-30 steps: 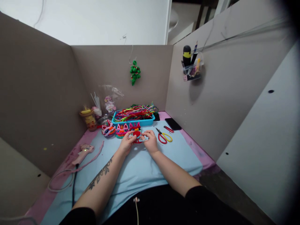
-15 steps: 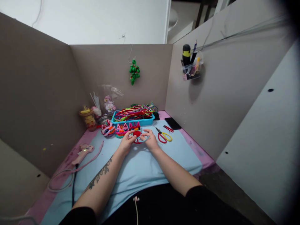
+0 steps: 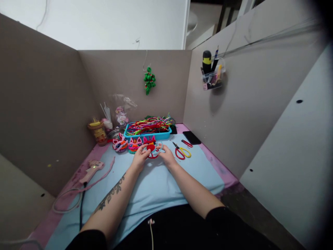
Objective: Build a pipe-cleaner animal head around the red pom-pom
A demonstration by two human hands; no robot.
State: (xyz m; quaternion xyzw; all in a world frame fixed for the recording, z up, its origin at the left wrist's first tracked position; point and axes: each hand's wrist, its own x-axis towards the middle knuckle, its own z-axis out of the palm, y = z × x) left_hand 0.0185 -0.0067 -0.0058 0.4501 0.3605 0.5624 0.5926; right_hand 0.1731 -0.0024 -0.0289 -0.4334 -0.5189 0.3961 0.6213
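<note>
My left hand [image 3: 140,158] and my right hand [image 3: 165,157] meet over the light blue mat [image 3: 156,184] and together hold a small pipe-cleaner piece [image 3: 152,150] with a red centre and a pale blue loop. The fingertips of both hands pinch its sides. Just behind it stand three finished fuzzy cat-face figures [image 3: 134,145] in a row. A blue tray [image 3: 147,134] piled with coloured pipe cleaners sits behind those.
Red and yellow scissors [image 3: 182,151] lie right of my hands, with a black phone [image 3: 191,137] beyond. A pink glue gun [image 3: 91,170] with its cord lies at the left. Jars and a bag stand in the back left corner. Grey partition walls enclose the desk.
My hands have shifted slightly left and away, and the fingers have turned the pale blue loop further around the red centre. Nothing else has moved.
</note>
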